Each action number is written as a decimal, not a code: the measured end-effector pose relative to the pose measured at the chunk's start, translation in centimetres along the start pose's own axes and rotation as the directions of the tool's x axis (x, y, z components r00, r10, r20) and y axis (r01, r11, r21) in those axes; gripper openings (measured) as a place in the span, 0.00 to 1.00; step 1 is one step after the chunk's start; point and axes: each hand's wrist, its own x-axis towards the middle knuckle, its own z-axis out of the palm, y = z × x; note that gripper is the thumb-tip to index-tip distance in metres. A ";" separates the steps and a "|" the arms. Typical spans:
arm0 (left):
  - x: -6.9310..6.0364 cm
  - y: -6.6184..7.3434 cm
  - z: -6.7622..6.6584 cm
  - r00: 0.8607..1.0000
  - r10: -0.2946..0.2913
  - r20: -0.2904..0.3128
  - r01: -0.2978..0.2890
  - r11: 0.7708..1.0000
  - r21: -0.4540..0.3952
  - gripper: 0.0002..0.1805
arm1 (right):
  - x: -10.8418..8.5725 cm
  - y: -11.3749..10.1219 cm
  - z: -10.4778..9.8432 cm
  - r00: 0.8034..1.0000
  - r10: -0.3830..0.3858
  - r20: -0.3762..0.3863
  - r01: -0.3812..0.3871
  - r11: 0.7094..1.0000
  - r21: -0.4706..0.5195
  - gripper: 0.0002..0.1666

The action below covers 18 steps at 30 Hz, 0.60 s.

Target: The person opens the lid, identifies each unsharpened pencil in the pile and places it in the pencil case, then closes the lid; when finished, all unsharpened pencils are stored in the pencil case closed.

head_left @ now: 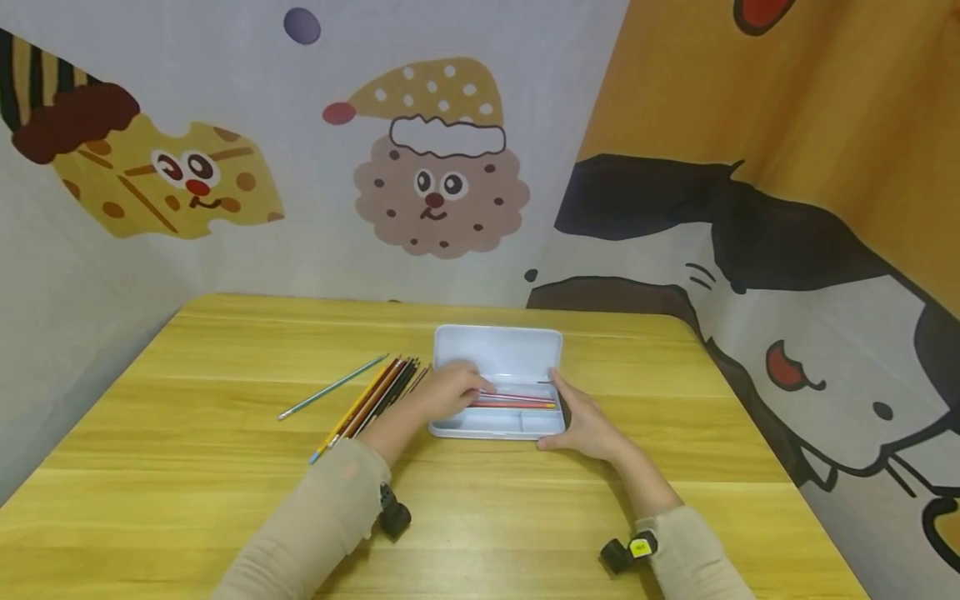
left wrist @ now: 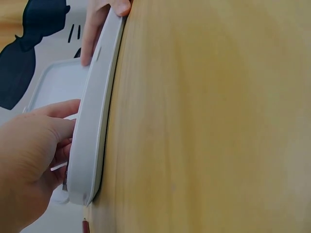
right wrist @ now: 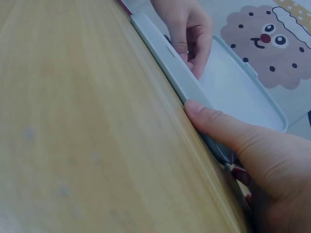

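Observation:
A white pencil case (head_left: 497, 434) lies on the table with its lid (head_left: 498, 354) raised at the back. Several pencils (head_left: 521, 402), red and pale ones among them, are in its rear compartment. My left hand (head_left: 450, 390) reaches into the case over their left ends, fingers bent. The front wall hides its fingertips in the left wrist view, so whether it pinches a pencil cannot be told. At the right end, my right hand (head_left: 588, 423) grips the case, thumb against the front wall, as the right wrist view shows; its other fingers go round the end and back.
Left of the case lies a bundle of pencils (head_left: 378, 396), dark, brown and yellow. A single teal pencil (head_left: 332, 387) lies apart, farther left. The wooden table (head_left: 480, 517) ends at a printed curtain (head_left: 450, 275) at the back and right.

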 end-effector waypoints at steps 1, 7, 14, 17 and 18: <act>0.0 0.0 0.0 1.000 0.002 -0.003 -0.002 1.000 0.000 0.14 | 0.0 0.0 0.0 1.000 0.001 0.001 -0.001 1.000 0.001 0.75; -0.1 0.2 0.1 1.000 0.015 -0.013 -0.015 1.000 0.009 0.13 | -0.1 -0.2 0.0 1.000 0.014 0.002 -0.014 1.000 0.013 0.75; -0.2 0.0 0.2 0.999 0.032 -0.023 -0.032 0.999 0.024 0.12 | -0.1 -0.4 -0.1 1.000 0.007 -0.002 -0.007 1.000 0.010 0.74; -0.4 0.1 0.1 1.000 0.002 -0.008 -0.003 1.000 -0.006 0.11 | -0.1 -0.4 0.0 1.000 0.012 0.000 -0.012 1.000 0.017 0.74; -0.6 0.2 0.0 1.000 -0.017 -0.003 0.017 1.000 -0.023 0.11 | -0.1 -0.3 0.0 1.000 0.012 0.001 -0.012 1.000 0.018 0.74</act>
